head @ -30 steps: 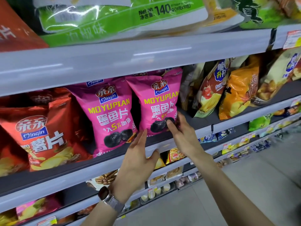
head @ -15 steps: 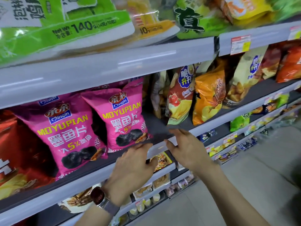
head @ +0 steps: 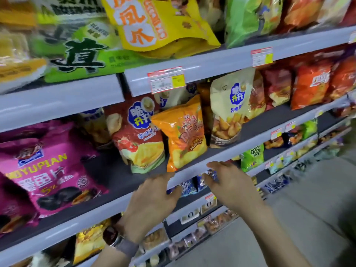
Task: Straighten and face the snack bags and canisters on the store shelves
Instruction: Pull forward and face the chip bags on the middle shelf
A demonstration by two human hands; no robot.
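An orange snack bag (head: 183,132) leans tilted on the middle shelf (head: 238,149), beside a red and yellow chip bag (head: 138,135) on its left and a cream chip bag (head: 229,108) on its right. A pink Moyupian bag (head: 48,170) stands at the left. My left hand (head: 152,201), with a watch on the wrist, hovers in front of the shelf edge just below the orange bag, fingers relaxed and holding nothing. My right hand (head: 227,184) is beside it below the shelf edge, fingers loosely bent, also holding nothing.
The upper shelf carries a green bag (head: 77,53) and a yellow bag (head: 159,26) lying over the edge, with price tags (head: 166,79) on the rail. Orange and red bags (head: 310,83) stand at the right. Lower shelves hold small snacks; grey floor (head: 308,209) lies to the right.
The view and both hands have shifted right along the shelf, from the pink bags to below the orange bag. My right hand has left the pink bag; both hands hold nothing.
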